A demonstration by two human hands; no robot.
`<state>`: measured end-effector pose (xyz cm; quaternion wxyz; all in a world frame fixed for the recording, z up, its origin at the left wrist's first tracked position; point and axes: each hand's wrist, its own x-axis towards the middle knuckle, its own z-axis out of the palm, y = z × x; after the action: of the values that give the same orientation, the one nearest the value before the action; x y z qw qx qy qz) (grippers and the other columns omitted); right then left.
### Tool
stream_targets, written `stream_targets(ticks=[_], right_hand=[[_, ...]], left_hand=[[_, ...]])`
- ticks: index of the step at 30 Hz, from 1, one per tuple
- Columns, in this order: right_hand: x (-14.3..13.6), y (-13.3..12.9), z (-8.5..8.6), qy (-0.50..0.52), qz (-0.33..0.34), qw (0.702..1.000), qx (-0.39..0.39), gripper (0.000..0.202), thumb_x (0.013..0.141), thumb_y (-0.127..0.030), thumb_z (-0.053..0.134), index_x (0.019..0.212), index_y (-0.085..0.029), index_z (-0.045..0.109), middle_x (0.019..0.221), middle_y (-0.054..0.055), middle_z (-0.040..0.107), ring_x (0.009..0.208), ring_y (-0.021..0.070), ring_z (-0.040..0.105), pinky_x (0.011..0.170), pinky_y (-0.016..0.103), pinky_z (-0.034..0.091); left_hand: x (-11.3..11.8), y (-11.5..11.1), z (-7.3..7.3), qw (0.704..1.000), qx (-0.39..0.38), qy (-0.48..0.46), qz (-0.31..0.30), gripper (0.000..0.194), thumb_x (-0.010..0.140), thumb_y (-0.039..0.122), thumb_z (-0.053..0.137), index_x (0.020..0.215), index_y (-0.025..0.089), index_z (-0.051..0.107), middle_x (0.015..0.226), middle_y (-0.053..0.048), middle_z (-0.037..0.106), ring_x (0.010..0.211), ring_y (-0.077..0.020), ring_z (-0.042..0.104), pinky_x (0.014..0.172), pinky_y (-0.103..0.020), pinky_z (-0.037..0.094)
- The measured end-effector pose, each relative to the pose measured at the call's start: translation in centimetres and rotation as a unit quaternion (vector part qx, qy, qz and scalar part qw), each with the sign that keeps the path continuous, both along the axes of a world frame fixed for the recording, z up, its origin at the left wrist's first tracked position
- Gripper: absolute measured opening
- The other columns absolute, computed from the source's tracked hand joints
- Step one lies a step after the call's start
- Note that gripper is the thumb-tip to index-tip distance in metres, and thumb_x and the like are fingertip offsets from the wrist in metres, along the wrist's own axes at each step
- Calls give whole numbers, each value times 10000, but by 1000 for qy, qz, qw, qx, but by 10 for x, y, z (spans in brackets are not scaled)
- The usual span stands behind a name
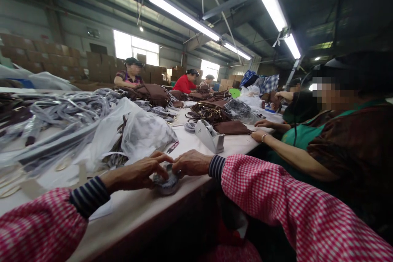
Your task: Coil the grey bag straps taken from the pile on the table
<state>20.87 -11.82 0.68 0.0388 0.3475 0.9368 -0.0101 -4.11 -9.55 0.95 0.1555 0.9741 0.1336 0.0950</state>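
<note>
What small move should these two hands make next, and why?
I'd suggest the left hand steady the small greyish, roundish item while the right hand works at its upper side. Fingers of both hands are at the item, and it appears close to the near edge of the table, so a secure grip seems sensible. Exactly what it is, I can't tell.

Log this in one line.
left hand: at small round greyish translucent object, identity unclear | right hand: at same object | nearby: pale plastic tape dispenser
</note>
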Motion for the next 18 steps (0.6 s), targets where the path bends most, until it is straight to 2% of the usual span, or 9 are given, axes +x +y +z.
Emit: stream_targets(ticks=[3,5,9,12,15,18], right_hand=[[-3,0,-3,15,-16,1000,-7,159,912,-121,691,1004,-234,754,1072,20,770,979,188,689,705,250,369],[-3,-1,-6,28,-26,999,-6,168,900,-114,678,997,-227,755,1049,26,772,947,191,689,704,253,370],[-5,-4,-12,51,-34,998,-1,161,861,-106,680,978,-195,746,957,38,767,857,193,673,687,253,372],[-6,-5,-15,90,-54,994,-26,112,826,-109,694,892,-181,749,864,25,746,803,186,653,684,250,374],[-5,-3,-3,124,-87,983,-108,124,777,-99,701,851,-176,763,779,4,716,748,173,629,666,248,374],[-10,1,28,100,-81,977,-172,156,779,-121,705,896,-170,796,724,2,696,689,164,603,647,255,385]], left_hand=[[12,-12,4,997,42,51,47,279,758,174,833,1018,235,755,1338,-59,636,1231,-301,562,1030,-410,497],[23,-26,-3,989,93,48,103,277,820,333,822,1050,203,738,1220,-92,655,1136,-315,563,972,-444,496],[42,-49,-29,968,102,16,229,228,954,354,670,1069,159,697,1092,-136,656,1009,-304,548,866,-450,486],[49,-51,-45,954,71,-14,291,196,956,347,652,1024,165,678,1110,-134,649,1039,-310,530,902,-478,463],[52,-47,-52,948,47,-37,314,189,921,353,681,1034,202,685,1107,-102,653,1062,-305,528,905,-472,459],[56,-47,-56,941,43,-46,332,214,888,326,692,1070,213,695,1123,-105,661,1096,-322,529,890,-479,473]])
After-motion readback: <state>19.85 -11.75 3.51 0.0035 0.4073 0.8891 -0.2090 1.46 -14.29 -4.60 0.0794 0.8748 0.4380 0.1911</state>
